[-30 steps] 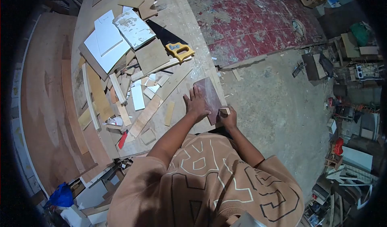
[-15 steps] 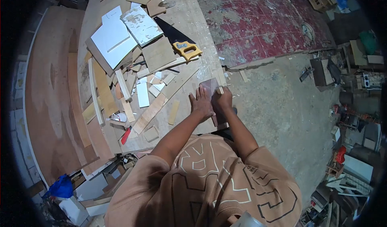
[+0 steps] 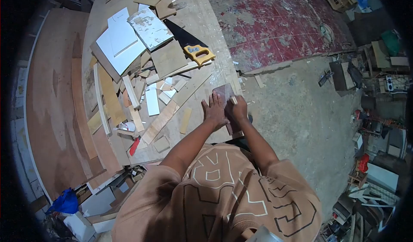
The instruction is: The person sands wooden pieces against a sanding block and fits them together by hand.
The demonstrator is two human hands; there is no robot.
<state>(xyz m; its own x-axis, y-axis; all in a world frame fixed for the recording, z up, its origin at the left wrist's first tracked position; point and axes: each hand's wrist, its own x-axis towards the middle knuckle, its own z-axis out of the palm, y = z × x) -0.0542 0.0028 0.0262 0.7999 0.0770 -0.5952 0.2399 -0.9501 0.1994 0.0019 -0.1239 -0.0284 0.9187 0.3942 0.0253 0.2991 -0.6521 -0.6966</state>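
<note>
A narrow reddish-brown board (image 3: 223, 89) lies along the right edge of the wooden workbench (image 3: 202, 81), just in front of my body. Flat on it rests my left hand (image 3: 215, 111), fingers stretched out and pressing down. Close beside it, over the board's right side, my right hand (image 3: 239, 109) is closed around a small pale wooden strip (image 3: 234, 99). Only the strip's upper end shows; my fingers hide the rest. My hands cover much of the board's middle.
A handsaw (image 3: 198, 53) with a yellow handle lies farther up the bench. Wood offcuts (image 3: 152, 102), white panels (image 3: 121, 44) and a red-handled tool (image 3: 134, 146) are scattered to the left. Beyond the bench's right edge is concrete floor (image 3: 297, 108).
My right hand has shifted very slightly, and the tip of the pale strip sits a little lower and to the left. My left hand stays in place on the board.
</note>
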